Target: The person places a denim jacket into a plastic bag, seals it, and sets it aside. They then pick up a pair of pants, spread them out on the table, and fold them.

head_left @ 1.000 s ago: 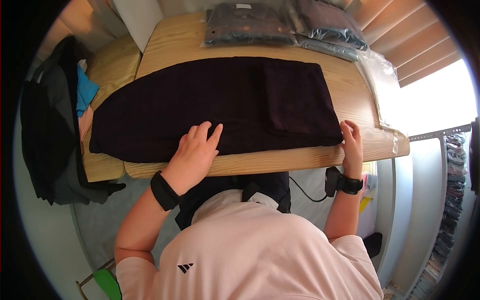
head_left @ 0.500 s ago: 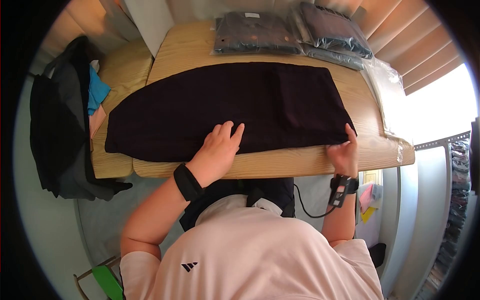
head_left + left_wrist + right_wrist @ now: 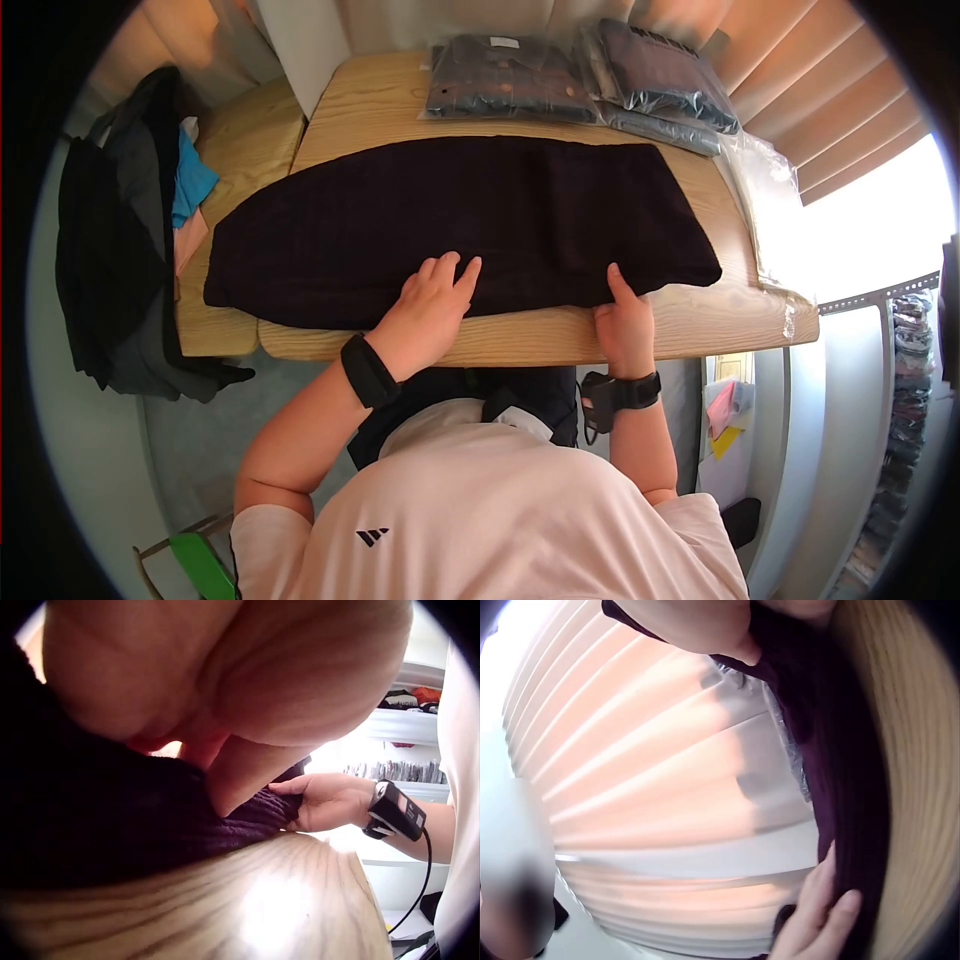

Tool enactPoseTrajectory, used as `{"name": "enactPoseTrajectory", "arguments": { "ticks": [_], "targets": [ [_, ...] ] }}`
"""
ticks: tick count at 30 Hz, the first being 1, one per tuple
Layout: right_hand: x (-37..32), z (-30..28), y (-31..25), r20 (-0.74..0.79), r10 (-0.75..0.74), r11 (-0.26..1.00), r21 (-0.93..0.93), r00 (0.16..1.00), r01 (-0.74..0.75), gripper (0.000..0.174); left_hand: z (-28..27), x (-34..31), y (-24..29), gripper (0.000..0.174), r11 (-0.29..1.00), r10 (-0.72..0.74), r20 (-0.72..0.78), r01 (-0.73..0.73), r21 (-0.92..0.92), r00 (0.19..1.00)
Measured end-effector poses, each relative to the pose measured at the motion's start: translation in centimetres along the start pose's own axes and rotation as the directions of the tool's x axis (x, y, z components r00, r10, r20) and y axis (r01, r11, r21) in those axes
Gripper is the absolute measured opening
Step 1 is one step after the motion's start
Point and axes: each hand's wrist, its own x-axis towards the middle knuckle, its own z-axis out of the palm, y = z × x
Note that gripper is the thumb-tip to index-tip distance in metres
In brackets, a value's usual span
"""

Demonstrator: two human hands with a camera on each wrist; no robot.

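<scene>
A dark purple folded cloth (image 3: 400, 225) lies across the wooden table (image 3: 520, 345); in the left wrist view its ribbed edge (image 3: 247, 821) shows. My left hand (image 3: 425, 305) rests on the cloth's near edge around its middle, fingers extended. Farther right, my right hand (image 3: 628, 325) pinches the near edge, thumb on top and fingers underneath. The left wrist view shows the right hand (image 3: 326, 802) gripping the cloth from the side. In the right wrist view, the left hand (image 3: 821, 915) touches the cloth (image 3: 847, 787).
Clear plastic bags with folded garments (image 3: 510, 85) (image 3: 665, 75) lie along the back of the table. An empty-looking clear bag (image 3: 765, 200) is at the right edge. Dark clothes (image 3: 120, 250) hang at the left beside a blue cloth (image 3: 192, 180). Shelves stand at the right.
My right hand has moved left from the cloth's right corner along the near edge and pinches it there. The cloth's right end has shifted slightly. My left hand has stayed on the cloth.
</scene>
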Motion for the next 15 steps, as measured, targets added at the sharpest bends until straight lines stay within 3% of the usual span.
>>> {"name": "enactPoseTrajectory", "arguments": {
  "ticks": [4,6,7,9,10,11,12,13,15],
  "targets": [
    [-2.4,2.3,-2.0,-0.029,-0.167,0.969,-0.19,0.986,0.159,0.029,-0.1,0.0,0.0,0.05,1.0,-0.01,0.016,0.009,0.015,1.0],
    [-2.8,2.9,-1.9,0.118,-0.412,0.799,-0.429,0.903,0.421,0.024,0.3,0.0,-0.2,0.05,1.0,-0.009,0.002,0.009,0.027,1.0],
    [-2.9,3.3,-1.8,0.124,-0.411,0.801,-0.424,0.903,0.423,0.024,0.4,-0.1,-0.2,0.051,0.999,-0.001,-0.01,0.001,0.033,1.0],
    [-3.5,4.2,-2.0,0.448,-0.706,0.201,-0.616,0.549,0.762,0.048,0.2,-0.1,0.0,0.049,1.0,-0.001,-0.033,0.002,0.005,0.999],
    [-4.7,5.4,-3.4,0.538,-0.664,0.118,-0.61,0.519,0.784,0.063,0.0,-0.3,-0.1,0.047,1.0,0.004,-0.057,-0.006,-0.026,0.998],
    [-5.0,6.1,-3.6,0.608,-0.616,0.028,-0.619,0.501,0.785,0.064,-0.3,-0.7,-0.3,0.047,1.0,-0.006,-0.055,0.005,-0.018,0.998],
    [-5.2,6.7,-3.5,0.672,-0.561,-0.062,-0.617,0.483,0.785,0.065,-0.6,-1.1,-0.5,0.045,0.977,-0.025,-0.033,0.017,-0.212,0.999],
    [-5.2,7.3,-3.2,0.675,-0.563,-0.055,-0.607,0.478,0.793,0.065,-1.0,-1.6,-0.7,0.043,0.917,-0.04,-0.01,0.033,-0.396,0.999],
    [-5.2,8.2,-2.4,0.783,-0.441,-0.099,-0.529,0.439,0.843,0.061,-2.3,-3.4,-0.7,0.042,0.958,-0.006,-0.012,0.003,-0.287,1.0]
  ]
}}
